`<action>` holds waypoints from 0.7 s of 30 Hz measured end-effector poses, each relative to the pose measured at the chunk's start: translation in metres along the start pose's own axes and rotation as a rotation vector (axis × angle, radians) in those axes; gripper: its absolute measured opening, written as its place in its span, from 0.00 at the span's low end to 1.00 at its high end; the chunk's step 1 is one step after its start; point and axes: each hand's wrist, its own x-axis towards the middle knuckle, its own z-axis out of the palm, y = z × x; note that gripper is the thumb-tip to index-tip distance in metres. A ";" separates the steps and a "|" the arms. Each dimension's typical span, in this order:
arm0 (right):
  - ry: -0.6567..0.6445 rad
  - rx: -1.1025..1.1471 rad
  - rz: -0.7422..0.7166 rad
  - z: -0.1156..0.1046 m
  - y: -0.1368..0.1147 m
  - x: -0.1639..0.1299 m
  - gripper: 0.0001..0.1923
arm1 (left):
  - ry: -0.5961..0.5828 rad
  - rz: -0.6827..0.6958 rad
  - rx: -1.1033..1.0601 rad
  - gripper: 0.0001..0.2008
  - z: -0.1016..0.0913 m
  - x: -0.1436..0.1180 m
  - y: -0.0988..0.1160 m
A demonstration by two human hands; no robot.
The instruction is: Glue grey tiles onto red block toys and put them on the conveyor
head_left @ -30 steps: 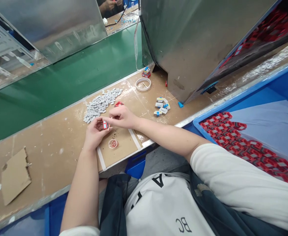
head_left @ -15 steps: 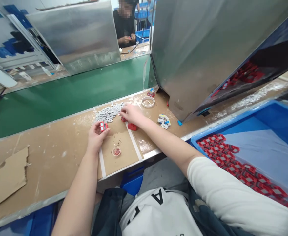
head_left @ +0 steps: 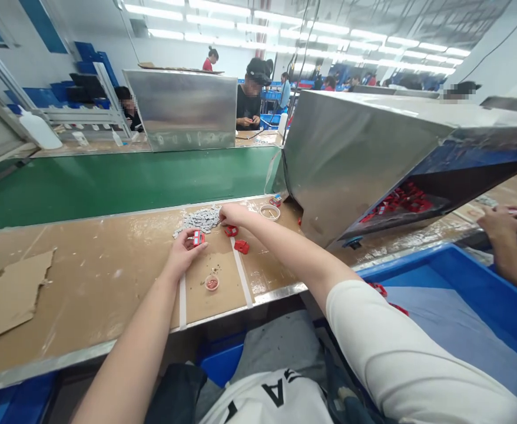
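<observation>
Two bare hands work over a brown worktop [head_left: 86, 294], and nearest the person, by its front edge, a blue bin [head_left: 483, 294] sits at the right with a few red parts showing at its near-left corner. Just in from the front edge, between two strips of white tape, a small round dish [head_left: 212, 284] rests on the worktop. Beyond it the left hand [head_left: 186, 250] has its fingers closed around a small red and white part [head_left: 198, 237], held just above the surface. Right of that, two loose red parts [head_left: 241, 247] lie on the worktop, one beside the far end of a tape strip. The right hand [head_left: 232, 213] reaches farther, its fingertips down at the right end of a pile of small grey pieces [head_left: 200, 219] near the back edge; whether it pinches anything there cannot be told. The hands are apart. A torn piece of cardboard [head_left: 9, 294] lies toward the left end of the worktop. A white tape ring [head_left: 269, 212] lies near the back edge, next to a tilted metal hopper [head_left: 351, 159] with red parts in its mouth. Past the back edge runs a green conveyor belt [head_left: 121, 176], and across it a co-worker [head_left: 249, 100] sits. At the far right another person's hand [head_left: 503, 227] rests at the bench.
</observation>
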 end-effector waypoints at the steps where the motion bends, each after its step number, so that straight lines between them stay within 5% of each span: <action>1: 0.013 0.018 0.001 -0.001 -0.001 -0.002 0.02 | -0.004 0.002 0.002 0.34 0.000 0.000 0.000; 4: 0.115 0.110 -0.025 0.007 -0.013 -0.013 0.01 | 0.013 0.023 0.023 0.36 -0.001 -0.001 -0.001; 7: 0.272 0.257 -0.083 0.032 -0.032 -0.030 0.12 | 0.086 0.044 0.066 0.36 -0.001 -0.001 -0.003; 11: 0.472 0.957 -0.113 0.075 -0.051 -0.048 0.18 | 0.152 0.076 0.107 0.34 -0.001 -0.002 -0.003; 15: 0.416 1.274 -0.099 0.092 -0.058 -0.053 0.24 | 0.132 0.138 0.147 0.29 0.001 -0.004 0.000; 21: 0.366 1.243 -0.093 0.091 -0.059 -0.055 0.22 | 0.113 0.134 0.216 0.27 0.003 -0.006 0.000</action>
